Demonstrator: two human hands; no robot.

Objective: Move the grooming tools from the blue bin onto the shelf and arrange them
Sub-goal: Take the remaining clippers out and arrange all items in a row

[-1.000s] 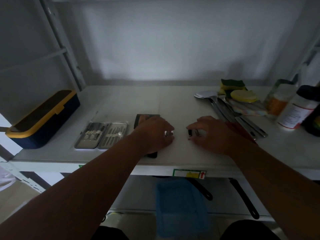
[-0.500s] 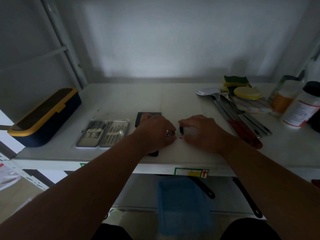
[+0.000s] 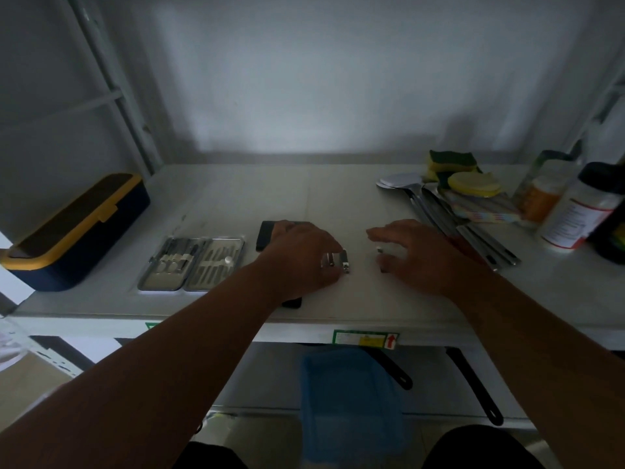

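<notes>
- The arranging step is in hand, by my reading; the blue bin (image 3: 351,401) sits below the shelf (image 3: 304,204) and looks empty, though the dim light leaves that unsure
- On the shelf lie an opened grooming kit (image 3: 192,262) with its tools strapped inside, and a dark flat case (image 3: 267,233) partly under the left forearm
- The left hand (image 3: 301,255) rests palm down, fingers curled onto small metal clippers (image 3: 338,260) lying on the shelf; it presses or pinches them rather than lifting
- The right hand (image 3: 412,252) hovers spread and loose, closed on nothing; another small metal piece (image 3: 379,250) lies at its fingertips
- The next move calls, I judge, for nudging that piece over beside the clippers so the small tools sit in a row near the kit, well apart from the kitchen utensils (image 3: 449,225) at right
</notes>
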